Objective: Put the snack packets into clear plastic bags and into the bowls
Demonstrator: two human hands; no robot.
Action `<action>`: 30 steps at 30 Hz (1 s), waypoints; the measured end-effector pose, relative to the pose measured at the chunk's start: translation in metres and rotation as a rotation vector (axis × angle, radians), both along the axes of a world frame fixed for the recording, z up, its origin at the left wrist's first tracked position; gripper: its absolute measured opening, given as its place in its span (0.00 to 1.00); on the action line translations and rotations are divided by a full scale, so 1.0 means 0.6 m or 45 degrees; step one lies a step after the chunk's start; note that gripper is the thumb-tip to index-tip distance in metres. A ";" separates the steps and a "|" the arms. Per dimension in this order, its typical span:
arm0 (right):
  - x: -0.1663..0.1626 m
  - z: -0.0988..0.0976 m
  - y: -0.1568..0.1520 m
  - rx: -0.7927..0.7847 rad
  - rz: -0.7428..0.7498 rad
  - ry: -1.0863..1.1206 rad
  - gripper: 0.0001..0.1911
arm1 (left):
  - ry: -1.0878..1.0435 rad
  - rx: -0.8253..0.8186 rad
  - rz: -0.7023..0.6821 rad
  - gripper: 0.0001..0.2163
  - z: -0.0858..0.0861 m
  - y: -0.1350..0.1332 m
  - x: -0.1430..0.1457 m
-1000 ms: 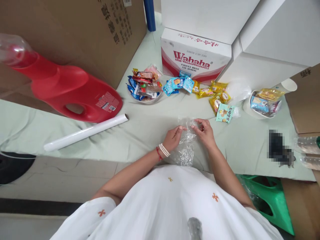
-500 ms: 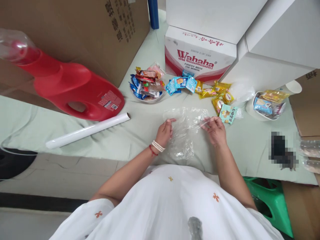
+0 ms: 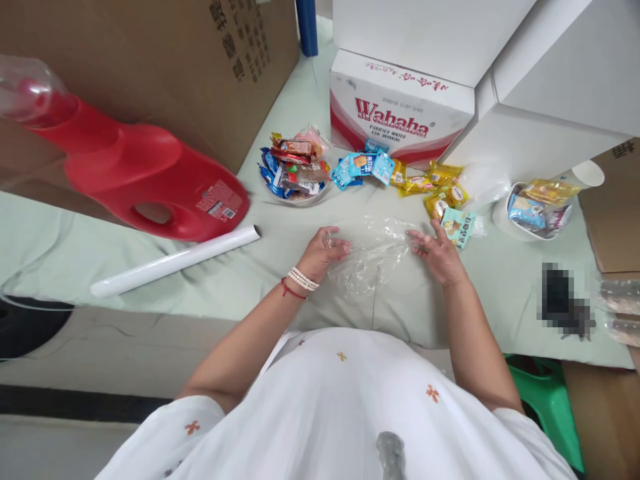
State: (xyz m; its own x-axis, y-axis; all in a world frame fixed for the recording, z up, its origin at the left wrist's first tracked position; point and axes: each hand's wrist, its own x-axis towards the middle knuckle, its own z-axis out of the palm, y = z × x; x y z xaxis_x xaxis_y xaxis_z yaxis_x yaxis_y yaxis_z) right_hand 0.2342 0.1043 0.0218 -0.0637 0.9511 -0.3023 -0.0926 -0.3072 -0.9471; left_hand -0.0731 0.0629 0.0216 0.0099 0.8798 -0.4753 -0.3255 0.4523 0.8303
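A clear plastic bag (image 3: 373, 257) lies stretched on the pale green cloth (image 3: 260, 280) between my hands. My left hand (image 3: 323, 252), with bead and red bracelets at the wrist, pinches the bag's left edge. My right hand (image 3: 437, 250) grips the bag's right edge, fingers curled, close to a teal snack packet (image 3: 459, 228). Beyond the bag lie blue snack packets (image 3: 363, 167) and yellow snack packets (image 3: 430, 181).
A red detergent jug (image 3: 135, 177) lies on its side at left, above a white paper roll (image 3: 173, 261). A glass bowl of snacks (image 3: 295, 175), a white bowl of snacks (image 3: 530, 207), a Wahaha carton (image 3: 395, 113), cardboard boxes and a green stool (image 3: 550, 407) surround the cloth.
My hands have moved apart and forward, pulling the crumpled bag open and laying it flatter on the cloth.
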 end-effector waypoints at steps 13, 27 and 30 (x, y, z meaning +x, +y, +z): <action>0.004 0.026 -0.020 -0.037 0.025 0.113 0.37 | 0.240 -0.178 -0.026 0.21 0.016 0.014 -0.032; -0.001 0.036 -0.017 -0.208 0.234 -0.038 0.33 | 0.082 -0.088 -0.248 0.46 0.008 -0.043 -0.052; 0.026 0.053 0.005 -0.192 0.387 -0.151 0.30 | 0.158 -0.034 -0.325 0.46 0.017 -0.022 -0.072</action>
